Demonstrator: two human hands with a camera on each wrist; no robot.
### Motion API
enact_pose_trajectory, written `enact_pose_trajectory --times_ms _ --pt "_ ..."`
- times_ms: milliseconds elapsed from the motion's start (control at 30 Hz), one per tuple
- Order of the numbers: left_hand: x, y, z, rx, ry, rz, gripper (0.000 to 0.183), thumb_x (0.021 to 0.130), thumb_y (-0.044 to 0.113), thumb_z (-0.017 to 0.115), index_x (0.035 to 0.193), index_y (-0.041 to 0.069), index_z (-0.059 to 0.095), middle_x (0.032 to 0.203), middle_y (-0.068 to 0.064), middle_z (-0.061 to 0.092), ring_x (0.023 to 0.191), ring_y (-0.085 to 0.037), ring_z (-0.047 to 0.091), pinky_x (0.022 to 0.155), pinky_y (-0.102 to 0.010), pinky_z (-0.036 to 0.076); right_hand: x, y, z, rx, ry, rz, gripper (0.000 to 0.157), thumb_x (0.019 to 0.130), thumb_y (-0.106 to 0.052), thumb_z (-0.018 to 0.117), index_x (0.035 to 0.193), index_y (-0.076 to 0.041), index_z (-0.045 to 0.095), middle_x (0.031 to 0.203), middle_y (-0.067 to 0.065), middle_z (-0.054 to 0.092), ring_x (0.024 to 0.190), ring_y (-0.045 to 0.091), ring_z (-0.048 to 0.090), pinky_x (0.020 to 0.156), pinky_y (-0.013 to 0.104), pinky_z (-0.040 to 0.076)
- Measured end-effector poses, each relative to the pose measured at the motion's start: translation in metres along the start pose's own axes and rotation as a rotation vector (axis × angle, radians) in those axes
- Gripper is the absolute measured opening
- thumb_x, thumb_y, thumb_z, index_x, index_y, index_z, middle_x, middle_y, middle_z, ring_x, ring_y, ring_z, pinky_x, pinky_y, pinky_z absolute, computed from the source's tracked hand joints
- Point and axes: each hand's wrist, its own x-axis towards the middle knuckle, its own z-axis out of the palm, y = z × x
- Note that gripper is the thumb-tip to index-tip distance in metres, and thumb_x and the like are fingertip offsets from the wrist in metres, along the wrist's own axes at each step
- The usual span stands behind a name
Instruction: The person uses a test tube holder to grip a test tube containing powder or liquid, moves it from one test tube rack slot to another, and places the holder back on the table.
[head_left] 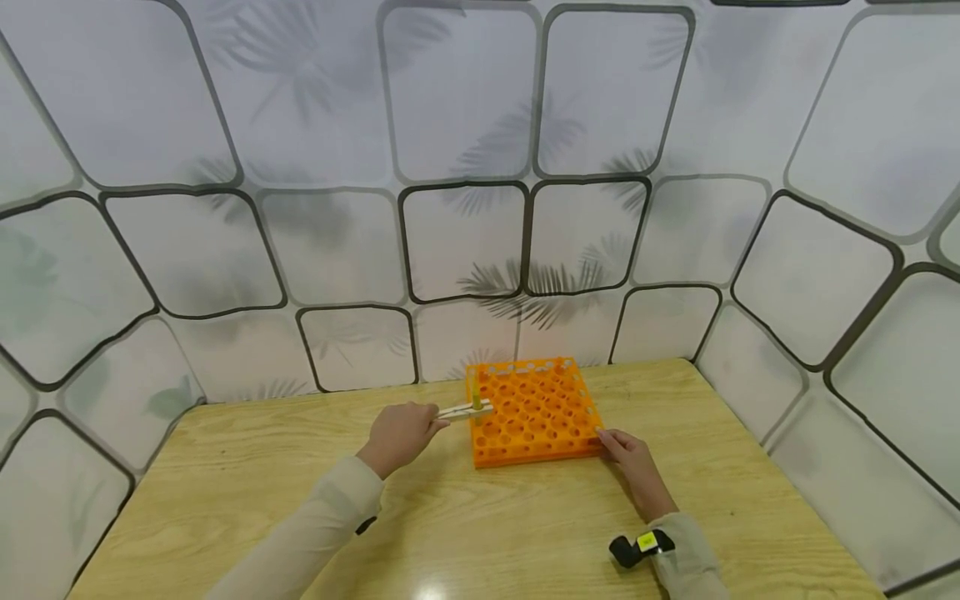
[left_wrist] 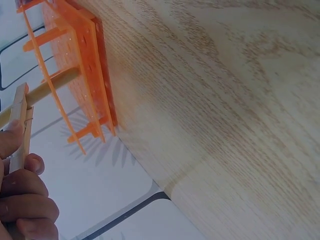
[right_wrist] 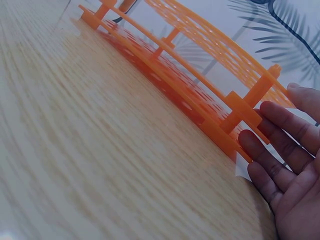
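Note:
My left hand [head_left: 401, 437] grips a wooden test tube clamp [head_left: 453, 412]. The clamp's jaws hold a slim test tube [head_left: 476, 396] that looks yellow. This tube stands upright at the left side of an orange test tube rack [head_left: 536, 454]; in the left wrist view its lower part [left_wrist: 61, 80] reaches down between the rack's plates. My right hand [head_left: 637, 471] holds the rack's front right corner. The right wrist view shows the thumb at the top plate, with the other fingers [right_wrist: 287, 120] against the corner post and side below.
The rack stands on a wood-grain table [head_left: 247, 492], close to its back edge. Behind and at both sides rises a pale curtain-like wall [head_left: 465, 242] with dark outlines and leaf prints. A black strap device [head_left: 641, 547] with a yellow label sits on the right wrist.

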Motion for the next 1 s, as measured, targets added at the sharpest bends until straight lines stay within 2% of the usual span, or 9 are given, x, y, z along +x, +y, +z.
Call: enact_pose_trajectory --times_ms 567,1000 --pt "0.0054 -0.0009 0.0004 -0.018 -0.048 -0.030 0.044 0.095 0.040 0.051 0.061 0.016 0.037 0.049 0.005 0.027 0.040 -0.008 0.024 0.042 -0.022 0.020 0.0010 -0.0013 0.0008 0.010 0.002 -0.008 0.041 0.095 -0.038 0.055 0.106 0.001 0.062 0.091 -0.012 0.060 0.087 0.000 0.057 0.080 0.017 0.048" --pt "0.0037 -0.0023 0.0036 0.009 0.015 0.016 0.037 0.092 0.037 0.057 0.064 0.015 0.046 0.048 0.004 0.035 0.039 -0.008 0.031 0.041 -0.022 0.023 0.0006 0.0005 0.0007 -0.029 0.012 -0.016 0.046 0.094 -0.040 0.055 0.109 0.003 0.061 0.093 -0.009 0.060 0.086 0.000 0.057 0.080 0.018 0.048"
